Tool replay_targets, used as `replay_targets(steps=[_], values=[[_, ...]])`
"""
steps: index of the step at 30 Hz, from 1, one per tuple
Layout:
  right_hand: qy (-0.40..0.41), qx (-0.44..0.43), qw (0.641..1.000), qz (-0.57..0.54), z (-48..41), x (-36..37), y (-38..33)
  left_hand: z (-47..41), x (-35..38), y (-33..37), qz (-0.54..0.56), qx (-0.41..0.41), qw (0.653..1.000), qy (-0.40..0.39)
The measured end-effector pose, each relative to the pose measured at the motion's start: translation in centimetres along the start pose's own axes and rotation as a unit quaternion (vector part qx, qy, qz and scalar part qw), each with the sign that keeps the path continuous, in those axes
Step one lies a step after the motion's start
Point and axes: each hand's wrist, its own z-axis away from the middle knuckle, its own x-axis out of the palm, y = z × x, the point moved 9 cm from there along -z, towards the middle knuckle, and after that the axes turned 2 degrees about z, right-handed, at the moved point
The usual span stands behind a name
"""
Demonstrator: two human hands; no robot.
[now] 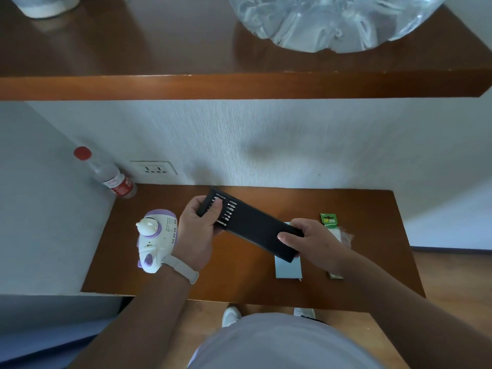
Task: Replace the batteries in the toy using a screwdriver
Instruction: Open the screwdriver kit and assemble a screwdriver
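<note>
Toy (157, 237): rounded white-and-purple plastic

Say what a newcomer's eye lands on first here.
The black screwdriver bit case, held above the table by the left hand and right hand, with its bits showing at the left hand's end. Next come the white-and-purple toy at the table's left and the green battery pack at its right.
</note>
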Motion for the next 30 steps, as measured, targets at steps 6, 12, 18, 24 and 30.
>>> replay_targets(steps=[6, 12, 18, 24, 30], values=[[-0.032, 0.013, 0.999, -0.033, 1.2, -0.3, 0.8, 0.1, 0.9, -1.2, 0.007, -0.024, 1.000, 0.006], [-0.042, 0.033, 0.998, -0.038, 2.3, -0.9, 1.1, -0.6, 1.0, -2.8, 0.024, -0.058, 0.998, 0.020], [-0.044, 0.061, 0.996, -0.050, 3.1, -2.1, 2.6, -1.4, 0.5, -2.0, 0.038, -0.045, 0.998, 0.031], [-0.034, 0.120, 0.989, -0.082, 3.8, -3.4, 6.6, -3.0, -3.5, -1.0, -0.006, -0.032, 0.997, 0.066], [0.035, 0.113, 0.993, 0.008, 1.8, -2.3, 5.7, -2.7, -4.7, -2.2, 0.013, -0.055, 0.995, 0.081]])
